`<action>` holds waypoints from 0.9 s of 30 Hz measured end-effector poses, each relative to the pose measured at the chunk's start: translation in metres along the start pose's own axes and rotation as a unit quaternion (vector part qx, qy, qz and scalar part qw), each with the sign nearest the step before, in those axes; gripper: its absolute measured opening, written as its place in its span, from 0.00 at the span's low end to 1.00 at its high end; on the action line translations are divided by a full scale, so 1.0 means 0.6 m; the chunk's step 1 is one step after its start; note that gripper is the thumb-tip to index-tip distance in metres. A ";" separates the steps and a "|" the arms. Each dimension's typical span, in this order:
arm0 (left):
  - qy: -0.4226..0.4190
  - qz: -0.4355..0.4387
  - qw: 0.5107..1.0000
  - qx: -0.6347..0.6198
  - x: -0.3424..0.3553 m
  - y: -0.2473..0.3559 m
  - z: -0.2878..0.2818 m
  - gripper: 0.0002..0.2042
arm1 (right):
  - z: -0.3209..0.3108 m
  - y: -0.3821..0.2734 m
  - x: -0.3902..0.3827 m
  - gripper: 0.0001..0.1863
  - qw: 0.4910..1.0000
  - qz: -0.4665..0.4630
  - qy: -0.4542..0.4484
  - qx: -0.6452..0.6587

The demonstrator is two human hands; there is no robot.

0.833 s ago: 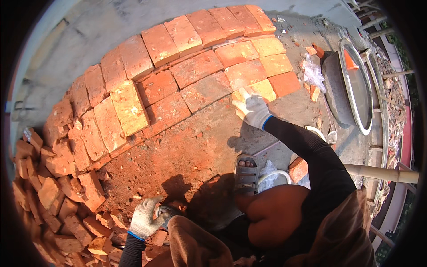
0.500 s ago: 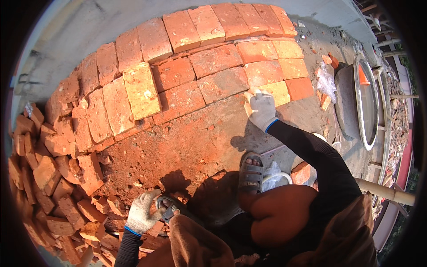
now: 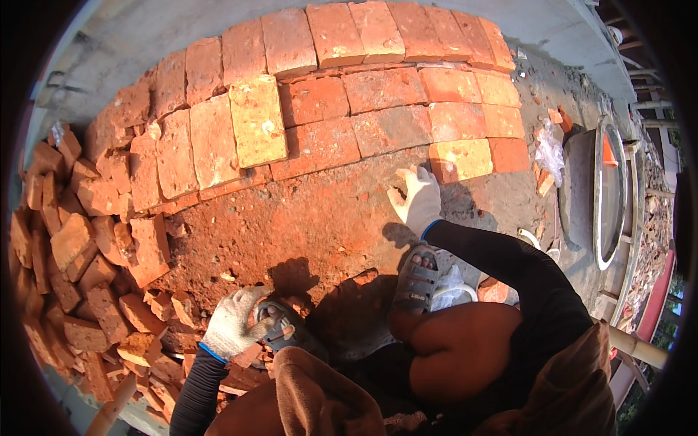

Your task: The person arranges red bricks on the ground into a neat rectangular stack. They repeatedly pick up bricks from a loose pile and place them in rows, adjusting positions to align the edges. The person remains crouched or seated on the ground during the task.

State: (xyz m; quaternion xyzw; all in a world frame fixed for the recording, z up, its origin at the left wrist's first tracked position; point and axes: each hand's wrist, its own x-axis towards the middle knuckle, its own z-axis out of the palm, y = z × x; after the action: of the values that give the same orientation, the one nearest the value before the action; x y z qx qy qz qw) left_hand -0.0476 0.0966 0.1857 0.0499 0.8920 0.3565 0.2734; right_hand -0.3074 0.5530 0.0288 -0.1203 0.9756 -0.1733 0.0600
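Observation:
My right hand [image 3: 416, 200], in a white glove, is open with bent fingers just beside the low stack of red bricks [image 3: 389, 127], near a yellowish brick [image 3: 469, 158] at its front right. It holds nothing. My gloved left hand [image 3: 231, 323] is low at the left, fingers apart and empty, beside my sandalled left foot [image 3: 280, 327]. My right sandal [image 3: 414, 283] is below my right hand. Another yellow brick [image 3: 258, 120] lies on top of the stack, left of centre. Red dust and grit [image 3: 305, 218] cover the ground between hands and stack.
Broken bricks [image 3: 102, 312] are heaped at the left. A grey wall [image 3: 109, 54] runs behind the stack. At the right are an oval tub [image 3: 582, 189] with something orange in it, a crumpled plastic bag [image 3: 549, 152] and a bamboo pole [image 3: 629, 341].
The view has shifted, so the bricks appear higher and further right. My right hand has drawn slightly leftward from the front right brick. Both hands remain empty.

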 end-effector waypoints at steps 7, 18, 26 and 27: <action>-0.048 -0.030 0.998 -0.022 0.005 0.012 0.005 0.35 | 0.026 -0.046 0.071 0.46 0.964 0.256 0.076 0.008; -0.033 -0.019 0.999 -0.020 0.014 0.024 0.009 0.33 | 0.055 -0.075 0.099 0.29 0.952 0.273 0.131 0.036; -0.036 -0.037 0.997 -0.055 -0.007 -0.004 0.019 0.33 | 0.083 0.027 0.077 0.22 0.994 0.074 0.081 0.000; -0.021 -0.028 0.999 -0.032 -0.011 -0.011 0.023 0.32 | 0.071 0.041 0.066 0.21 0.996 0.058 0.054 0.037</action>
State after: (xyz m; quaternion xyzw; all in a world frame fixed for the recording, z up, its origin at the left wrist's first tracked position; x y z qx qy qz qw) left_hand -0.0344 0.0984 0.1763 0.0238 0.8753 0.3759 0.3033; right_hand -0.3441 0.5517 -0.0227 -0.0514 0.9757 -0.2121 0.0213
